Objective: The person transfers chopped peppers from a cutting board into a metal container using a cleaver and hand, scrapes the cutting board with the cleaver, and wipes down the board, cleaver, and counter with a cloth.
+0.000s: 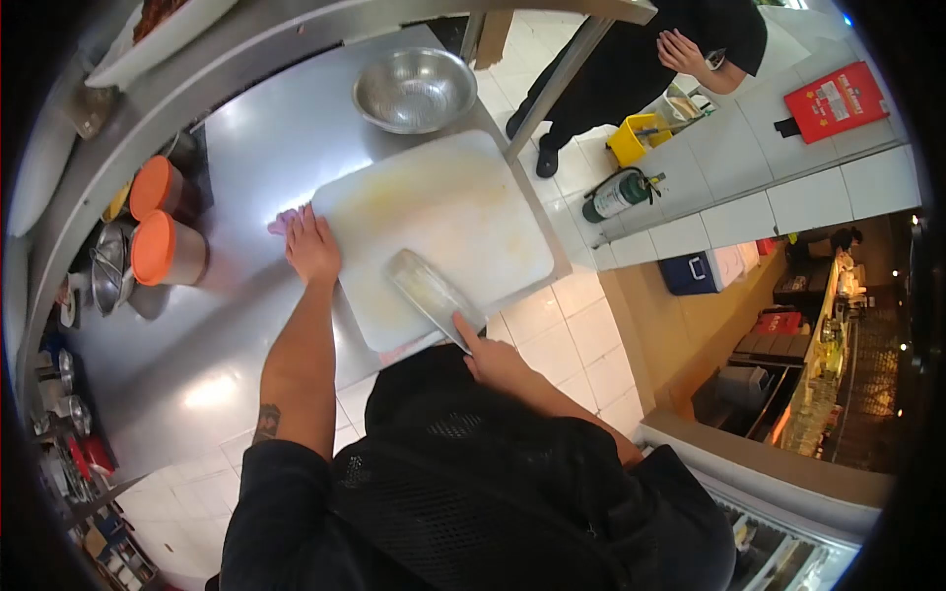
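My right hand (495, 362) is wrapped round the handle of a cleaver. The wide blade of the cleaver (430, 291) lies over the near part of a white cutting board (443, 202), which has yellowish stains. At the board's left edge, my left hand (313, 248) is on a crumpled pink cloth (280, 223). Its fingers point away from me and cover part of the cloth. Something pinkish shows under the board's near edge.
A metal colander (415, 91) stands behind the board on the steel counter (266, 118). Orange-lidded tubs (166, 248) and metal bowls line the left. Beyond the counter are a person in black (641, 59), a yellow bucket (639, 138) and a green extinguisher (619, 195). A shelf overhangs the left.
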Available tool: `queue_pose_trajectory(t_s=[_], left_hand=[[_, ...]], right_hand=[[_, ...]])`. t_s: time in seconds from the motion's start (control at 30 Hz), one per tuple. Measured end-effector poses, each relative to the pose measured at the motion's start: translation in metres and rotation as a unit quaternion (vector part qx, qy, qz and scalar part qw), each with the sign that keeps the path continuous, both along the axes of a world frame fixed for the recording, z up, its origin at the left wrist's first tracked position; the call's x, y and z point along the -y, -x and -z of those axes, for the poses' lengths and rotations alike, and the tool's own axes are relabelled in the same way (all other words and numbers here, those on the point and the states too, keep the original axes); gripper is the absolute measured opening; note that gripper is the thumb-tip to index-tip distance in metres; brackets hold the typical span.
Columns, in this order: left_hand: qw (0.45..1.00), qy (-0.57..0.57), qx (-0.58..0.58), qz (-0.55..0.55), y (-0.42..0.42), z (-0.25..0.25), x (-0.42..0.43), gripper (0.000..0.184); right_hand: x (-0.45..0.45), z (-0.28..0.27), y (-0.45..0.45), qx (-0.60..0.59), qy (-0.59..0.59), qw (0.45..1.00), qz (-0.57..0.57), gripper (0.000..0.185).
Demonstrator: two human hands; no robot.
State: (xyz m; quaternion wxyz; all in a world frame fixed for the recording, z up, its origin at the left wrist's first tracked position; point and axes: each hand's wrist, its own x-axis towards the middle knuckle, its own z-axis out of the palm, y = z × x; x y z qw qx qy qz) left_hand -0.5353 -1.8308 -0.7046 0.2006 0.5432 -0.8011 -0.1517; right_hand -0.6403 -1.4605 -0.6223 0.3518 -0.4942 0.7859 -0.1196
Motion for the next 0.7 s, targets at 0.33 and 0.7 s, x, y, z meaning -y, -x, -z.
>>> queue_pose_trajectory(t_s=[0.33, 0.7], left_hand=[[1.000, 0.007, -0.020, 0.009, -0.001, -0.001, 0.002, 0.052], [1.000, -0.002, 0.017, -0.001, -0.001, 0.004, 0.004, 0.053]], right_hand=[[-0.001, 0.006, -0.004, 0.017, 0.024, 0.999, 0.021, 0.085], [-0.005, -0.024, 0.007, -0.004, 0.067, 0.995, 0.077, 0.065]])
